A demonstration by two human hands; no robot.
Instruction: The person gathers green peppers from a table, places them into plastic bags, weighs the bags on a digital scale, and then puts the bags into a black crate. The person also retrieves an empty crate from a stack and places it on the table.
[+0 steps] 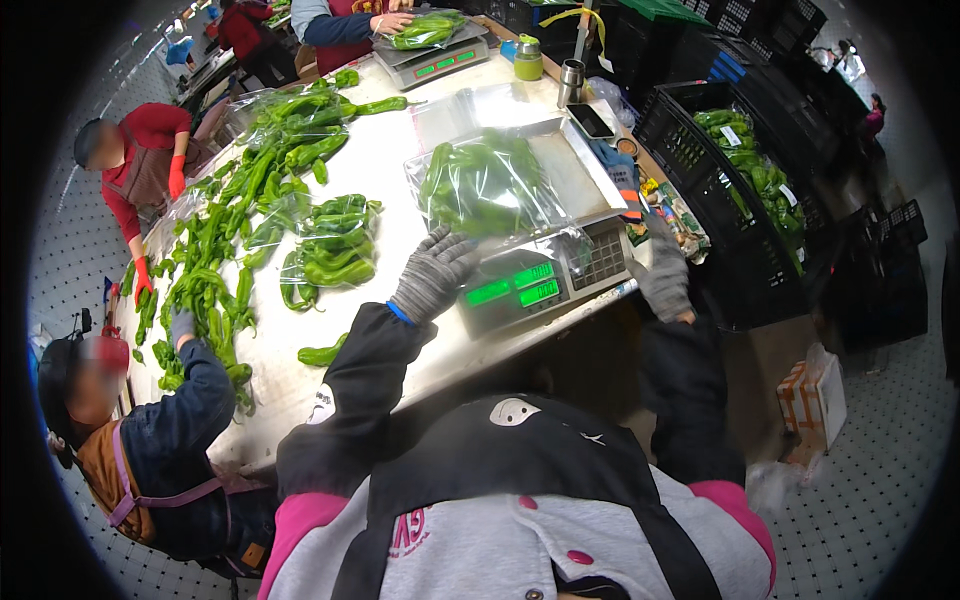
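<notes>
A clear plastic bag of green peppers (487, 184) lies on the left part of the metal pan of a digital scale (517, 289), whose green display is lit. My left hand (437, 274), in a grey knit glove, rests at the bag's near left edge with fingers slightly spread; whether it grips the plastic I cannot tell. At the scale's right side, by the table edge, is my right hand (664, 281) in a grey glove, blurred, its grip unclear. Another bag of peppers (337, 251) lies left of the scale, and loose green peppers (217, 285) are heaped farther left.
Co-workers stand along the table's left side and far end, one with hands on a bag at another scale (435, 64). A phone (590, 121), a steel flask (571, 82) and a green-lidded bottle (528, 58) stand beyond my scale. Black crates (720, 180) with bagged peppers are at right.
</notes>
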